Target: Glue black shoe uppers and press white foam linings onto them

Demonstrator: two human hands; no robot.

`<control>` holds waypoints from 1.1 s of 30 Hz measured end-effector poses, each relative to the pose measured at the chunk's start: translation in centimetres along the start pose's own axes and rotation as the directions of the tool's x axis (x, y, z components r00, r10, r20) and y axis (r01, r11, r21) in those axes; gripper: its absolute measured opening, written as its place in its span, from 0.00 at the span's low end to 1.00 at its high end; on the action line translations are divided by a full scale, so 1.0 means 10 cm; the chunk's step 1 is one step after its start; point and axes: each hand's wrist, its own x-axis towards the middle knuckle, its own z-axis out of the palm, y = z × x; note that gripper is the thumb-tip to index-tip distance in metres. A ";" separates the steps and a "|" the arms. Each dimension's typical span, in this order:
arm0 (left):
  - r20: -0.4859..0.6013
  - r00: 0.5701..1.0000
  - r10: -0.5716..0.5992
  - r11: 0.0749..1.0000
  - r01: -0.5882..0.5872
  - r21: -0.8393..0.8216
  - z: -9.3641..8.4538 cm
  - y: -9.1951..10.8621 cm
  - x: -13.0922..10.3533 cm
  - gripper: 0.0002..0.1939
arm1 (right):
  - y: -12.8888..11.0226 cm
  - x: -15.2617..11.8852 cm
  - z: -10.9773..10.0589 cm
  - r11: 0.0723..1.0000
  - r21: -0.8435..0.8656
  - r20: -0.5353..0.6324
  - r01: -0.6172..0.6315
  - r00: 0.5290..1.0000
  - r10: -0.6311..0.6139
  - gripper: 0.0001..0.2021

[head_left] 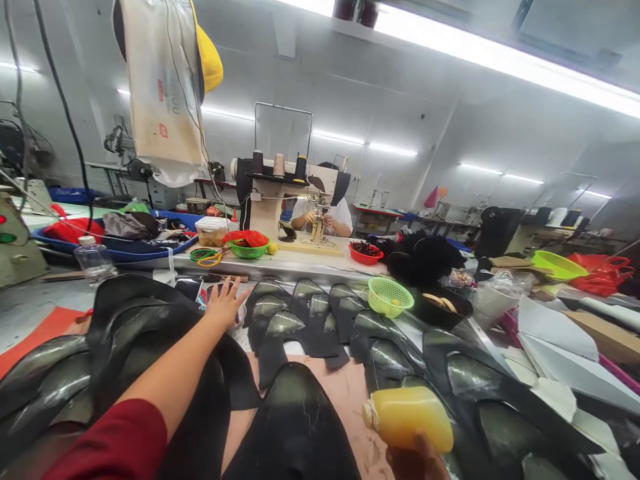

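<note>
My left hand reaches far forward with its fingers spread, over a small round container that it partly hides. Whether the fingertips touch it I cannot tell. At the lower right, my right hand is wrapped round a yellow plastic bottle, held tilted on its side with the pale nozzle end to the left. Between my hands lies a curved black shoe-upper piece with a glossy patch. Several similar black pieces lie in overlapping rows beyond, and more pieces lie under my left arm.
A clear bottle and a blue tray of cloth stand at the left. A light green basket sits behind the rows. White sheets lie at the right. Across the table, a person works at a sewing machine.
</note>
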 end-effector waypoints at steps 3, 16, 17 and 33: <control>0.009 1.000 0.000 1.000 0.000 0.006 -0.01 0.01 0.02 0.44 | -0.02 -0.03 0.07 1.000 -0.016 -0.007 0.018 1.000 -0.018 0.20; 0.108 0.964 0.242 0.918 -0.191 -0.347 -0.48 0.71 -1.27 0.25 | -0.02 0.05 0.77 0.876 -0.410 0.252 0.255 0.954 -0.160 0.21; 0.186 0.939 0.288 0.895 -0.195 -0.401 -0.44 0.81 -1.43 0.27 | -0.03 0.06 0.81 0.862 -0.425 0.270 0.276 0.948 -0.171 0.21; 0.190 0.861 0.472 0.843 -0.379 -0.381 -0.22 1.25 -2.40 0.32 | 0.07 -0.08 0.85 0.363 -0.765 0.514 0.532 0.844 -0.152 0.29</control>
